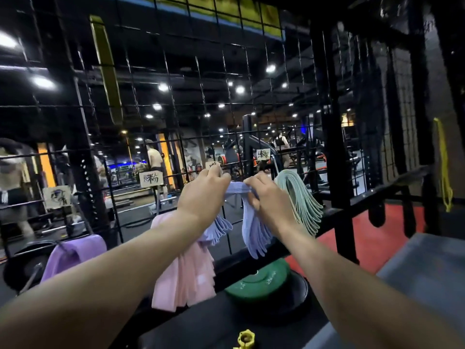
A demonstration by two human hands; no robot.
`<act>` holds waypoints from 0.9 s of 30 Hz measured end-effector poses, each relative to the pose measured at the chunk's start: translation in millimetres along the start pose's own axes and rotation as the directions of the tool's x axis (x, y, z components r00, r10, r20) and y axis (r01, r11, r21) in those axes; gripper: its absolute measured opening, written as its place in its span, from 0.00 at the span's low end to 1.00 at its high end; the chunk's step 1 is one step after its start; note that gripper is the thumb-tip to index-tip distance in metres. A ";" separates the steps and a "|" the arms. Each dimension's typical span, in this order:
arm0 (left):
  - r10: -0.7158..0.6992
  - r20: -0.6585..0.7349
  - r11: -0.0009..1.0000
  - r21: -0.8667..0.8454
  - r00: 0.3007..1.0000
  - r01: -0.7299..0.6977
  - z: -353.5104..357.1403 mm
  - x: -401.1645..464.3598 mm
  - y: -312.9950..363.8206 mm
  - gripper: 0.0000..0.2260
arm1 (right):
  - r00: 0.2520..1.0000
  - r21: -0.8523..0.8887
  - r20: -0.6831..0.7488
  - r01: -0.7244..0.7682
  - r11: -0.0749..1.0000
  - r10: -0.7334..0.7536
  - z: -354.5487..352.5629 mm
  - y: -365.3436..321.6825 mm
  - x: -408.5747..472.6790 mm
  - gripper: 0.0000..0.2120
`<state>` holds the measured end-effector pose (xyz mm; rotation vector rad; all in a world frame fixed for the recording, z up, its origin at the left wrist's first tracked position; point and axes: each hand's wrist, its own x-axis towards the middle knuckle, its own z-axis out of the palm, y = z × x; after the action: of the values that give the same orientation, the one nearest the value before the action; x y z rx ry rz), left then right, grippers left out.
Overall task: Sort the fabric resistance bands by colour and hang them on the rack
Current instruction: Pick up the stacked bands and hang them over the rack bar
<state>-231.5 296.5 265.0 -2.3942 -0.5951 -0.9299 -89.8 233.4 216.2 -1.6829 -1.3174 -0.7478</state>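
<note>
A bundle of blue-lavender fabric bands (254,230) hangs against the black wire grid rack (141,107). My left hand (203,195) pinches the top of the bundle from the left, and my right hand (266,197) grips it from the right. A bunch of mint green bands (299,200) hangs just to the right of my right hand. Pink bands (183,275) hang lower, under my left forearm. Purple bands (73,255) hang at the far left. Paper labels (151,178) are clipped to the grid above the groups.
A green weight plate (259,280) lies on a black plate below the bands. A yellow clip (245,339) sits at the bottom edge. A yellow band (444,170) hangs on a black frame at the right. A grey bench (425,268) stands at lower right.
</note>
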 end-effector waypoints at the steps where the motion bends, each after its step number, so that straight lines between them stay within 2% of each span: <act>1: 0.000 0.007 1.000 0.002 1.000 0.000 0.7 -1.0 0.7 0.05 | 1.000 -0.007 0.000 0.001 1.000 -0.001 1.1 0.3 -2.1 0.09; 7: -0.034 0.035 0.999 0.000 0.999 0.034 1.5 -6.8 2.8 0.05 | 0.999 -0.070 0.016 0.033 0.997 -0.032 0.5 -3.9 -7.0 0.09; 13: -0.167 0.027 0.979 -0.117 0.986 0.169 2.0 -18.7 11.0 0.04 | 0.996 -0.119 0.033 0.087 0.989 -0.084 -2.2 -6.3 -11.1 0.09; 16: -0.274 0.027 0.925 -0.266 0.961 0.271 4.4 -23.4 16.0 0.05 | 0.995 -0.134 0.041 0.092 0.987 -0.088 -5.9 -7.8 -10.4 0.10; 21: -0.392 0.004 0.828 -0.434 0.920 0.355 21.4 -30.2 29.2 0.06 | 0.997 -0.116 0.079 0.031 0.993 -0.022 -9.5 -9.2 -11.1 0.12; 27: -0.493 -0.003 0.711 -0.578 0.870 0.400 31.6 -36.7 36.1 0.06 | 0.998 -0.070 0.060 -0.021 0.997 0.025 -5.3 -10.1 -10.7 0.10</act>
<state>-220.6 279.1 208.2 -2.6857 -0.9851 -1.7003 -102.1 224.6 212.2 -1.7857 -1.3256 -0.7415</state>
